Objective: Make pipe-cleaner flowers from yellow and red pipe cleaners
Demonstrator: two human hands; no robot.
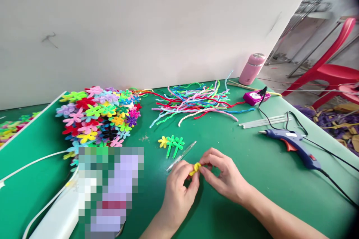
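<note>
My left hand (179, 190) and my right hand (223, 173) meet above the green table. Between their fingertips is a yellow pipe cleaner (195, 169), bent into small loops; both hands pinch it. Just beyond my left hand lies a clear, thin pen-like stick (182, 156). Behind that are a small yellow pipe-cleaner flower (163, 142) and two green pipe-cleaner flowers (177, 144) with stems. Further back spreads a loose heap of multicoloured pipe cleaners (193, 101).
A large pile of colourful pipe-cleaner flowers (92, 115) fills the left. To the right lie a blue glue gun (294, 142) with its cord, clear glue sticks (263, 121) and a purple box (254, 98). A pink flask (251, 69) stands at the back. A white device (58, 209) sits front left.
</note>
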